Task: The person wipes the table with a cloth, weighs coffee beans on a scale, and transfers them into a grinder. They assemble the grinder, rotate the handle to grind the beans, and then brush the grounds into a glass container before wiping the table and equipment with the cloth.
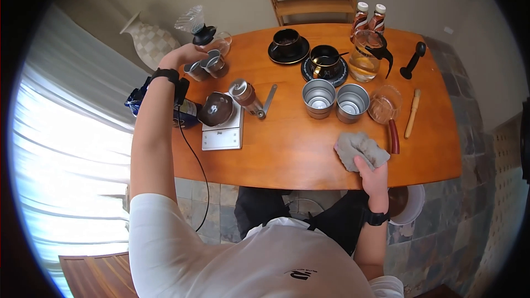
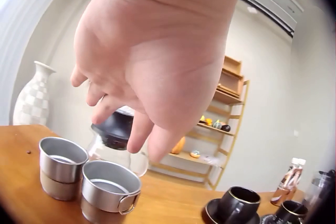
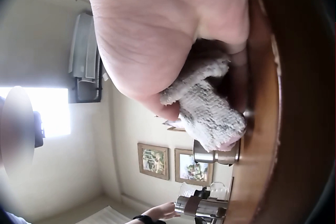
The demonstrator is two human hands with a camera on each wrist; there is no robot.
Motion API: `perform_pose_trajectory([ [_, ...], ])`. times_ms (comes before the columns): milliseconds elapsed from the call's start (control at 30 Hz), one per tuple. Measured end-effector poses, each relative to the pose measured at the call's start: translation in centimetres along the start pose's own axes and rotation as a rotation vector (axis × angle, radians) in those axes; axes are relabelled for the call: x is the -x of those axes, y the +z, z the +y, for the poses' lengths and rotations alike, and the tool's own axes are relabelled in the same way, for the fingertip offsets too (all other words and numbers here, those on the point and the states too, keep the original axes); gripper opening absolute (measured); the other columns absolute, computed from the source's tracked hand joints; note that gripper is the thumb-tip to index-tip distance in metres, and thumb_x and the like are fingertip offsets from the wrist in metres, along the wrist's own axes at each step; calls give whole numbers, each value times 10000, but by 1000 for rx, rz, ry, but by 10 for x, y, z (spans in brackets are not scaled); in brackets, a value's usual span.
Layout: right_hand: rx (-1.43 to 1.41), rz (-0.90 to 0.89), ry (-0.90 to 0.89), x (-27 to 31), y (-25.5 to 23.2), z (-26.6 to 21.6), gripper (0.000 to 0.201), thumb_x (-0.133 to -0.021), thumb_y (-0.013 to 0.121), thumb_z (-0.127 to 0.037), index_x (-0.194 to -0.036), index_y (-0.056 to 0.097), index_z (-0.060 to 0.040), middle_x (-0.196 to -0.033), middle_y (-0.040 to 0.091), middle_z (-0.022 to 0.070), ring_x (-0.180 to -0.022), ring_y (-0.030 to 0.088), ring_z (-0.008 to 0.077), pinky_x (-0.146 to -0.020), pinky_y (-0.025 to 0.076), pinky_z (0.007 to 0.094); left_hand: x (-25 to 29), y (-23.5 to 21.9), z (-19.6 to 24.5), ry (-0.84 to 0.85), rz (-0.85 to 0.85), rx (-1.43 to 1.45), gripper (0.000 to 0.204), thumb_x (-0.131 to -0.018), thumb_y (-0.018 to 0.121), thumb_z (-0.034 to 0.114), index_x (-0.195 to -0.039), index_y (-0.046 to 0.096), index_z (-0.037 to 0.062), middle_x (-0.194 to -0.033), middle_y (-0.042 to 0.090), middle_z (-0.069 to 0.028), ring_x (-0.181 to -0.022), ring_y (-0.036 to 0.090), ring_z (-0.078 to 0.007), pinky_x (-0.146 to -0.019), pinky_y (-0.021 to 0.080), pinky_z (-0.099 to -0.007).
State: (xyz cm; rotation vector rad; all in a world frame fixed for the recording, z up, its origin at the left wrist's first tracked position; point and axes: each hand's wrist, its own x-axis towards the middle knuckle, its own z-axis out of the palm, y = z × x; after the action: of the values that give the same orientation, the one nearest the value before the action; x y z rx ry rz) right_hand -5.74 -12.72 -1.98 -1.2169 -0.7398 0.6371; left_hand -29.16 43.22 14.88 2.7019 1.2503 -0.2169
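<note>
At the back left, my left hand (image 1: 190, 54) reaches past two metal cups (image 1: 214, 65) toward a glass server (image 1: 222, 43) with a black dripper (image 1: 204, 35) and a clear, ribbed cone on top. In the left wrist view its fingers (image 2: 137, 132) point down, fairly straight, and overlap the black dripper. My right hand (image 1: 372, 175) grips a bunched grey cloth (image 1: 359, 150) at the table's front edge, thumb on top. The right wrist view shows the cloth (image 3: 210, 113) folded between thumb and fingers.
A brown bowl (image 1: 216, 109) sits on a white scale (image 1: 222, 137), beside a hand grinder (image 1: 245, 95). Two metal cups (image 1: 319, 99), a red-handled glass pot (image 1: 385, 105) and a brush (image 1: 412, 113) stand right of middle. Behind are black cups (image 1: 326, 62), a glass jug (image 1: 364, 58) and two bottles (image 1: 377, 19).
</note>
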Motion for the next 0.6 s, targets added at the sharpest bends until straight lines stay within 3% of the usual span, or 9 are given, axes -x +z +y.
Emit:
perform_pose_trajectory([
  [67, -14, -17, 3, 4, -3, 2, 312, -910, 642, -21, -1214, 603, 33, -1209, 631, 68, -1123, 588, 170, -981, 445, 312, -9, 6, 9, -40, -115, 79, 483, -853, 678, 388, -1217, 670, 71, -1155, 695, -117, -995, 666, -264, -893, 506, -371],
  [133, -3, -23, 29, 8, -6, 4, 320, -911, 642, -20, -1222, 595, 35, -1217, 626, 69, -1128, 585, 170, -985, 443, 313, 11, 1, 45, -238, -165, 89, 536, -846, 699, 391, -1257, 655, 50, -1240, 663, -158, -1123, 636, -274, -975, 479, -363],
  [167, 5, -42, 39, 7, -7, 5, 328, -912, 642, -19, -1231, 587, 37, -1225, 620, 69, -1134, 583, 171, -988, 442, 314, 11, 11, 47, -349, -103, 197, 583, -826, 709, 377, -1304, 615, 56, -1213, 670, -158, -1063, 658, -278, -916, 505, -373],
  [267, -34, -5, 59, 5, -4, 1, 331, -913, 641, -19, -1234, 584, 37, -1226, 619, 74, -1137, 581, 174, -992, 441, 318, -26, 42, 5, -342, -121, 215, 569, -833, 683, 335, -1315, 587, 48, -1141, 696, -140, -1013, 671, -278, -864, 523, -387],
  [333, -17, -8, 53, 5, -6, 3, 331, -913, 641, -21, -1233, 584, 37, -1228, 618, 75, -1138, 581, 175, -994, 440, 319, -23, 49, 10, -339, -85, 244, 494, -828, 664, 302, -1247, 628, 43, -1099, 705, -134, -987, 676, -279, -840, 528, -387],
  [400, -6, -24, 53, 5, -6, 5, 330, -913, 641, -23, -1232, 585, 37, -1230, 617, 76, -1138, 581, 177, -996, 440, 321, -27, 56, 1, -376, -118, 48, 395, -849, 626, 220, -1207, 653, 55, -1111, 692, -170, -980, 679, -298, -822, 523, -423],
  [533, -37, -19, 82, 6, -7, 5, 331, -914, 644, -40, -1230, 584, 38, -1221, 622, 79, -1128, 585, 180, -997, 439, 324, -40, 65, -16, -413, -82, -19, 338, -848, 604, 203, -1104, 699, 4, -1043, 712, -175, -1006, 682, -296, -819, 524, -389],
  [600, -44, -47, 75, 4, -8, 6, 331, -916, 645, -49, -1230, 585, 38, -1217, 624, 81, -1123, 587, 182, -995, 439, 324, -39, 66, -21, -307, 4, -149, 331, -844, 601, 181, -1103, 697, -2, -1046, 711, -192, -1023, 682, -322, -836, 519, -395],
])
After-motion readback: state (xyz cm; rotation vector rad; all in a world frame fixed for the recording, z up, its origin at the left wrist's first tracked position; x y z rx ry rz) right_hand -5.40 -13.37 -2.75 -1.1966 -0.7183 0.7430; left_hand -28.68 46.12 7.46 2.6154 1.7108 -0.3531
